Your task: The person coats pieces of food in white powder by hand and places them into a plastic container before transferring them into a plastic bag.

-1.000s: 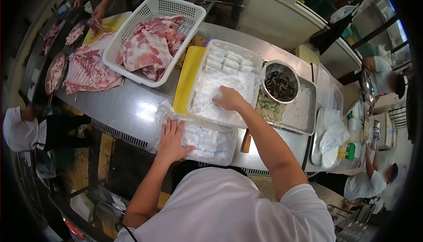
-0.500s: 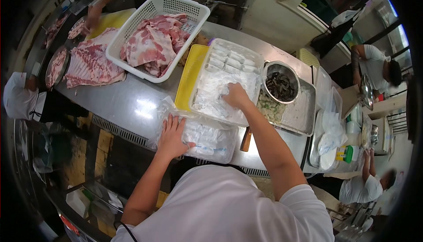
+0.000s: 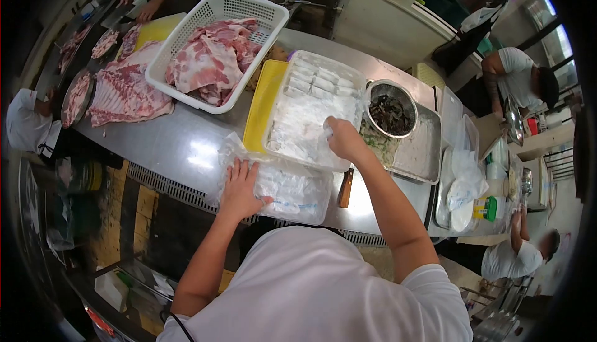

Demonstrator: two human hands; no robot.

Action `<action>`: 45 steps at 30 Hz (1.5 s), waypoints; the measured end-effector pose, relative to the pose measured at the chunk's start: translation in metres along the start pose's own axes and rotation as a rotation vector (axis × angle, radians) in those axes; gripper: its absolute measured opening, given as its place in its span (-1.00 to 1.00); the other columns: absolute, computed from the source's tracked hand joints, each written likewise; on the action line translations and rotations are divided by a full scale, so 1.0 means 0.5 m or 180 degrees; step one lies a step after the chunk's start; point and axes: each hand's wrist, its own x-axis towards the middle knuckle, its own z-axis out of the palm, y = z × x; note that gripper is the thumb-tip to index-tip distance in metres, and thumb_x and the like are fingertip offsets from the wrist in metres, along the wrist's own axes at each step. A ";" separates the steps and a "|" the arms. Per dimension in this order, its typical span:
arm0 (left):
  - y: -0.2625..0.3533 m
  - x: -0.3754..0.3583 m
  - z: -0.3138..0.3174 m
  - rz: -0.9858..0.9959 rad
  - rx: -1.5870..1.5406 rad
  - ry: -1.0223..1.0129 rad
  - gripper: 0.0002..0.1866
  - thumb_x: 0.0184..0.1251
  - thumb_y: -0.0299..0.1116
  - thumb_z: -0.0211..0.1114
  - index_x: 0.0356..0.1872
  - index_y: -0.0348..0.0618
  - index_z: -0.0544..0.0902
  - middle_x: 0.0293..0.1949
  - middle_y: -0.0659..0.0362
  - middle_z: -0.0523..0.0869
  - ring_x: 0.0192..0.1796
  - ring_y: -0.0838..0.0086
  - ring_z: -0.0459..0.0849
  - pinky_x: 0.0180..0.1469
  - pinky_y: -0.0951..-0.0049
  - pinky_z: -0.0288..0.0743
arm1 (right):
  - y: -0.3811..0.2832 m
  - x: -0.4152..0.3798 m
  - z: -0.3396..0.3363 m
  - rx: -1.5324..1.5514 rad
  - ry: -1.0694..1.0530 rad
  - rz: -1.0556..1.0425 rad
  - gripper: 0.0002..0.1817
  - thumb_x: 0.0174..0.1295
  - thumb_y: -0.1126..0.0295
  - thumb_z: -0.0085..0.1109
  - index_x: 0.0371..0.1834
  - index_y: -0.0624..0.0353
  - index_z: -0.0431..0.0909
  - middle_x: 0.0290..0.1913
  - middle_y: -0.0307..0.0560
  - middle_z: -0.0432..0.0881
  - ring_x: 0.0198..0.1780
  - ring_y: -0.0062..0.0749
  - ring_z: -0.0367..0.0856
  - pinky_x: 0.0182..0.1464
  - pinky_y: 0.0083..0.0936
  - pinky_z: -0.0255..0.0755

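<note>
My left hand [image 3: 240, 189] lies with its fingers spread on a plastic-wrapped tray [image 3: 289, 191] at the table's near edge. Behind it stands a white plastic tub [image 3: 292, 124], dusted with white powder, with several rows of white rolls [image 3: 322, 84] at its far end. My right hand [image 3: 344, 140] is over the tub's right side, its fingers pinched together. Something small and whitish shows at the fingertips, too blurred to name. A wooden-handled tool [image 3: 346, 187] lies just below that hand, its other end hidden by the tub.
A white basket of raw meat [image 3: 214, 62], a meat slab [image 3: 127, 87] and a yellow board [image 3: 260, 107] stand left. On the right, a steel bowl of dark pieces [image 3: 393, 110] overlaps a metal tray [image 3: 423, 146]. Another person's hand [image 3: 148, 11] is at the upper left.
My right hand has moved from the powdery middle of the tub toward its right side. My left hand stays on the wrapped tray. The other person's hand at upper left has shifted.
</note>
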 end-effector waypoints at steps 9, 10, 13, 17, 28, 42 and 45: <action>-0.006 -0.003 0.011 0.0072 -0.0055 0.0116 0.16 0.10 0.12 0.62 0.64 -0.24 0.24 0.65 -0.26 0.18 0.73 -0.17 -0.02 0.72 -0.15 -0.13 | 0.035 0.013 0.000 0.0114 0.0414 -0.0357 -0.61 0.15 0.53 0.21 0.08 0.40 0.65 -0.08 0.48 0.74 0.02 0.36 0.74 0.12 -0.01 0.62; -0.005 -0.004 0.009 0.0063 -0.0053 0.0106 0.16 0.10 0.11 0.62 0.64 -0.24 0.24 0.65 -0.26 0.18 0.73 -0.17 -0.02 0.72 -0.15 -0.13 | 0.022 0.011 -0.022 0.0230 0.0035 -0.0180 -0.60 0.16 0.49 0.23 0.09 0.42 0.65 -0.06 0.49 0.74 0.04 0.35 0.74 0.13 -0.04 0.62; 0.000 -0.002 0.002 0.0058 -0.0070 0.0097 0.16 0.10 0.10 0.62 0.65 -0.24 0.23 0.65 -0.26 0.18 0.73 -0.17 -0.02 0.72 -0.15 -0.14 | 0.029 0.041 -0.020 0.0153 -0.0090 0.0449 -0.54 0.18 0.33 0.31 0.08 0.44 0.67 0.00 0.51 0.74 0.08 0.32 0.75 0.18 -0.10 0.63; 0.001 -0.003 -0.002 0.0030 -0.0098 0.0082 0.16 0.11 0.08 0.62 0.65 -0.25 0.22 0.65 -0.25 0.18 0.73 -0.16 -0.02 0.72 -0.15 -0.14 | 0.032 0.094 0.061 -0.0150 -0.0129 0.0754 -0.48 0.20 0.19 0.35 0.08 0.43 0.68 0.01 0.50 0.75 0.07 0.29 0.76 0.18 -0.11 0.64; -0.008 -0.040 -0.015 0.0149 -0.0895 0.0907 -0.35 0.30 -0.28 0.52 0.38 -0.29 0.57 0.49 -0.11 0.51 0.58 -0.04 0.38 0.61 0.11 0.27 | -0.033 -0.003 0.048 -0.0080 0.0013 0.0004 -0.60 0.27 0.39 0.26 0.12 0.38 0.58 0.04 0.40 0.69 0.13 0.31 0.67 0.19 -0.01 0.54; -0.084 -0.048 -0.059 -0.1135 -0.0866 0.2102 -0.39 0.23 -0.41 0.56 0.31 -0.31 0.59 0.23 -0.08 0.66 0.15 0.04 0.68 0.30 0.10 0.52 | -0.097 -0.092 0.010 0.3227 0.0873 0.0702 -0.72 0.34 0.61 0.23 0.10 0.30 0.61 -0.15 0.03 0.77 -0.17 -0.26 0.77 -0.07 -0.36 0.65; -0.118 -0.047 -0.051 -0.1446 -0.1638 0.1485 -0.34 0.30 -0.34 0.55 0.40 -0.28 0.54 0.08 -0.01 0.77 0.03 0.21 0.76 0.14 0.17 0.63 | -0.198 -0.134 0.065 0.3442 0.0283 0.0798 -0.69 0.39 0.68 0.17 0.16 0.21 0.62 -0.08 -0.13 0.74 -0.13 -0.44 0.73 -0.14 -0.41 0.69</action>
